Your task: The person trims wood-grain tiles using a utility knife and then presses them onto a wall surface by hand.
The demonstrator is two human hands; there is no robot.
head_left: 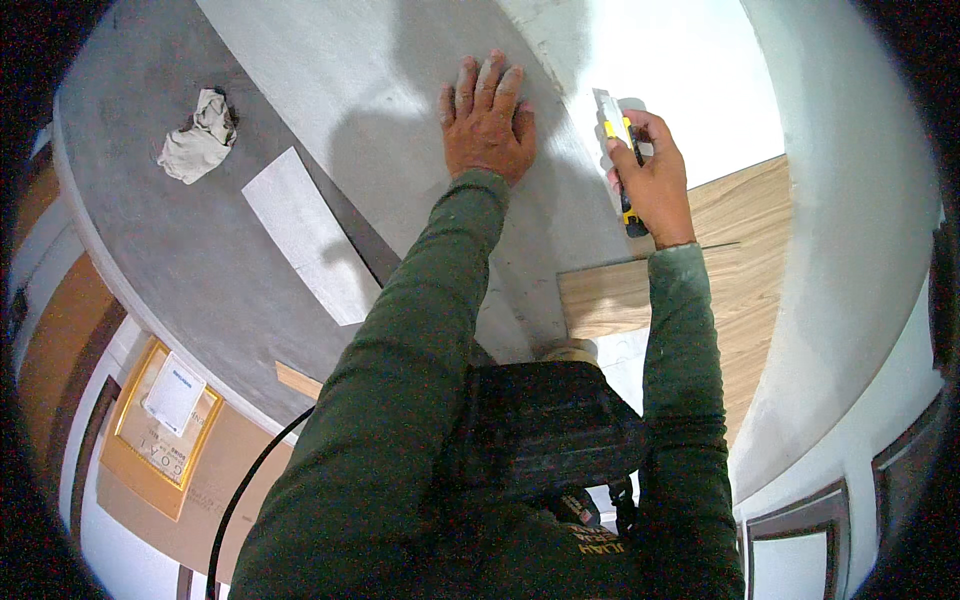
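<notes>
My left hand (pixel 488 130) lies flat with its fingers spread on a wide light grey sheet (pixel 350 110). Pale dust coats its fingertips. To the right, my right hand (pixel 656 185) is closed around a yellow and black utility knife (pixel 631 222). The knife's metal blade end points away from me, over or beside the sheet's right edge; I cannot tell whether it touches. Wood-grain planks (pixel 745 225) lie under and to the right of my right wrist.
A crumpled whitish rag (pixel 203 140) and a pale rectangular strip (pixel 300 232) lie on the dark grey floor at left. A small wood-coloured offcut (pixel 297 380) is nearer me. A black cable (pixel 235 490) curves past my left arm. A gold-framed picture (pixel 125 420) stands lower left.
</notes>
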